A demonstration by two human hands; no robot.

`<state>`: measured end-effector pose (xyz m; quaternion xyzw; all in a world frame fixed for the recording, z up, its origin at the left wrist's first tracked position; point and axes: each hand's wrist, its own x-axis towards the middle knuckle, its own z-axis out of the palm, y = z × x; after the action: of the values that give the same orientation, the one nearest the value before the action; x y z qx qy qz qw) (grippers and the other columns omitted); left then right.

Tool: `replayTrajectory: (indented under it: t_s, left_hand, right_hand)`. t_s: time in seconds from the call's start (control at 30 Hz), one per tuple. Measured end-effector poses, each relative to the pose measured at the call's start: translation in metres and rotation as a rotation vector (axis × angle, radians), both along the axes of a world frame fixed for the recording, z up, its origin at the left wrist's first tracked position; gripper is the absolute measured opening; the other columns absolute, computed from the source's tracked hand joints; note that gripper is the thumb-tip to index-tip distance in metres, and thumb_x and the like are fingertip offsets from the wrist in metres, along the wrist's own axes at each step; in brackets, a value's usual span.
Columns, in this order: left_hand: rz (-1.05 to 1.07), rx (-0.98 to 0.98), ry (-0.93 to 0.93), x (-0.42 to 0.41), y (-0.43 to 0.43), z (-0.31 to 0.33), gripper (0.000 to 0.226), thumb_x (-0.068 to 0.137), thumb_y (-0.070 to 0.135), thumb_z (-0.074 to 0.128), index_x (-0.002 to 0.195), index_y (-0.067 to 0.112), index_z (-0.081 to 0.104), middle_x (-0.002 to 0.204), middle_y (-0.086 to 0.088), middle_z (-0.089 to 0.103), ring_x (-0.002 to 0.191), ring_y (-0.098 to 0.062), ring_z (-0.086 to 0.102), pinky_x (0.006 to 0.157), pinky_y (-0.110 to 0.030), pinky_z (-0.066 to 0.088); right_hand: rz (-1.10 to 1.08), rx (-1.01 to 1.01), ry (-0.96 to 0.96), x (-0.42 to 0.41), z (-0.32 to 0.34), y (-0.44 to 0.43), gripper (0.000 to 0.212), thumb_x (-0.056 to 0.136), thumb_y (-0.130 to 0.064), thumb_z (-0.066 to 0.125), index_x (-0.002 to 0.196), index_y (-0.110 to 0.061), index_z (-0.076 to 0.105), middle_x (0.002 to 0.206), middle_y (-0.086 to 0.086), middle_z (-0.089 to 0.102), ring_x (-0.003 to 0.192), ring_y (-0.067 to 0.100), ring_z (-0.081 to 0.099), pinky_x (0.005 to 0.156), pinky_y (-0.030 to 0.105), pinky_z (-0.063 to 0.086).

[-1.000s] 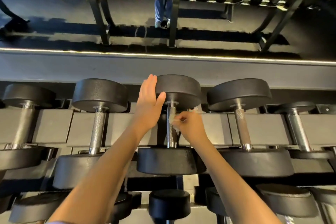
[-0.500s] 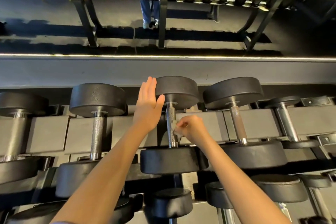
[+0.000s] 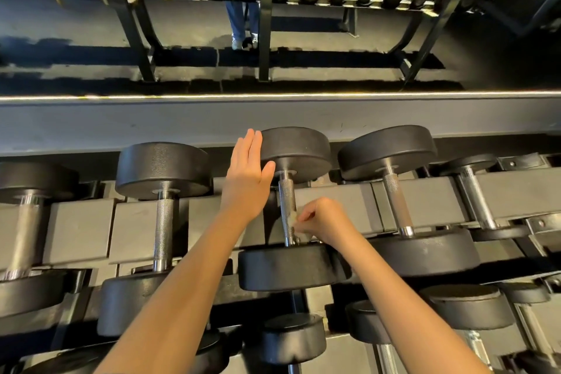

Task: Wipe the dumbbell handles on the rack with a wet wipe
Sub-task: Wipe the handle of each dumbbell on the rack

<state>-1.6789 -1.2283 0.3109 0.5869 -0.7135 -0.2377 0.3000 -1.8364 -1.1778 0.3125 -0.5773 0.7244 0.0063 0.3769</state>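
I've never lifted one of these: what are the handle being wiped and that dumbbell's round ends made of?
The handle looks like bare steel: silvery, shiny, with fine cross-hatched knurling. The round ends look like matte black rubber or a rubbery coating, dull and faintly scuffed.

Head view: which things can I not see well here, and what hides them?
- wet wipe: only a pale scrap shows; the right hand curls over the rest.
- handle: its far side faces away, and the wipe covers a patch low down.
- left hand: its palm is turned away, so its contact with the dumbbell head is unclear.
- lower dumbbell: its handle is cut off by the bottom edge.
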Motion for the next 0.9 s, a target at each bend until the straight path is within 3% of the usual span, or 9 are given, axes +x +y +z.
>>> replayTrajectory:
  t_s: [0.1, 0.2, 0.3, 0.43, 0.53, 0.67, 0.8, 0.9]
  left_hand:
    - [0.005, -0.023, -0.017, -0.001, 0.0, -0.001, 0.059, 0.102, 0.026, 0.036, 0.152, 0.02, 0.006, 0.16, 0.003, 0.006, 0.147, -0.015, 0.002, 0.115, -0.026, 0.004]
    - [0.004, -0.029, -0.03, -0.001, -0.001, -0.002, 0.059, 0.102, 0.027, 0.037, 0.152, 0.021, 0.007, 0.16, 0.004, 0.007, 0.147, -0.015, 0.003, 0.115, -0.026, 0.006]
    - [-0.006, -0.038, -0.043, 0.0, 0.0, -0.002, 0.059, 0.102, 0.026, 0.038, 0.152, 0.02, 0.009, 0.16, 0.003, 0.008, 0.147, -0.015, 0.004, 0.114, -0.027, 0.007]
    - [-0.006, -0.045, -0.056, 0.002, 0.0, -0.001, 0.06, 0.101, 0.026, 0.039, 0.152, 0.018, 0.009, 0.16, 0.001, 0.008, 0.147, -0.017, 0.004, 0.115, -0.029, 0.007]
    - [-0.005, -0.045, -0.052, 0.0, 0.0, 0.0, 0.06, 0.101, 0.026, 0.039, 0.152, 0.018, 0.008, 0.16, 0.0, 0.009, 0.147, -0.017, 0.004, 0.115, -0.028, 0.007]
    - [-0.005, -0.071, -0.08, 0.0, 0.0, -0.001, 0.06, 0.101, 0.025, 0.041, 0.152, 0.016, 0.011, 0.16, -0.003, 0.012, 0.147, -0.02, 0.007, 0.116, -0.032, 0.011]
    - [-0.02, -0.085, -0.088, 0.002, -0.001, -0.001, 0.06, 0.101, 0.025, 0.041, 0.152, 0.015, 0.012, 0.159, -0.004, 0.013, 0.147, -0.021, 0.009, 0.115, -0.03, 0.011]
    - [-0.027, -0.087, -0.071, 0.003, -0.001, -0.002, 0.06, 0.101, 0.024, 0.041, 0.152, 0.015, 0.012, 0.159, -0.003, 0.013, 0.147, -0.02, 0.008, 0.114, -0.028, 0.01]
  right_hand:
    - [-0.03, -0.086, -0.023, 0.002, 0.003, 0.002, 0.016, 0.081, -0.024, 0.072, 0.093, -0.013, 0.072, 0.087, 0.001, 0.064, 0.084, 0.015, 0.058, 0.075, 0.022, 0.045]
    - [-0.166, -0.115, -0.022, 0.014, 0.005, -0.016, 0.007, 0.085, -0.023, 0.068, 0.085, -0.016, 0.07, 0.099, 0.006, 0.067, 0.097, 0.021, 0.063, 0.086, 0.03, 0.05]
    - [-0.339, -0.332, -0.201, 0.02, 0.008, -0.021, 0.02, 0.086, -0.015, 0.066, 0.067, -0.018, 0.063, 0.084, 0.005, 0.065, 0.091, 0.024, 0.061, 0.085, 0.035, 0.052]
    - [-0.245, -0.278, -0.207, 0.015, 0.006, -0.007, 0.006, 0.085, -0.009, 0.068, 0.087, -0.007, 0.072, 0.084, 0.002, 0.06, 0.082, 0.017, 0.056, 0.077, 0.026, 0.046]
    - [-0.146, -0.182, -0.2, 0.009, 0.001, 0.006, 0.018, 0.082, -0.006, 0.07, 0.1, -0.01, 0.071, 0.093, -0.002, 0.06, 0.085, 0.012, 0.056, 0.075, 0.02, 0.041]
    - [-0.137, -0.191, -0.214, 0.006, 0.003, 0.007, 0.022, 0.085, -0.003, 0.064, 0.105, -0.011, 0.069, 0.092, -0.001, 0.058, 0.069, 0.003, 0.05, 0.057, 0.011, 0.036]
    - [-0.044, -0.159, -0.216, 0.004, 0.001, 0.01, 0.029, 0.089, -0.006, 0.061, 0.118, -0.01, 0.064, 0.096, -0.003, 0.055, 0.075, 0.003, 0.048, 0.069, 0.014, 0.038]
    - [-0.073, -0.195, -0.12, 0.008, 0.001, 0.007, 0.028, 0.088, -0.009, 0.064, 0.115, -0.014, 0.066, 0.099, 0.0, 0.06, 0.082, 0.01, 0.054, 0.072, 0.016, 0.042]
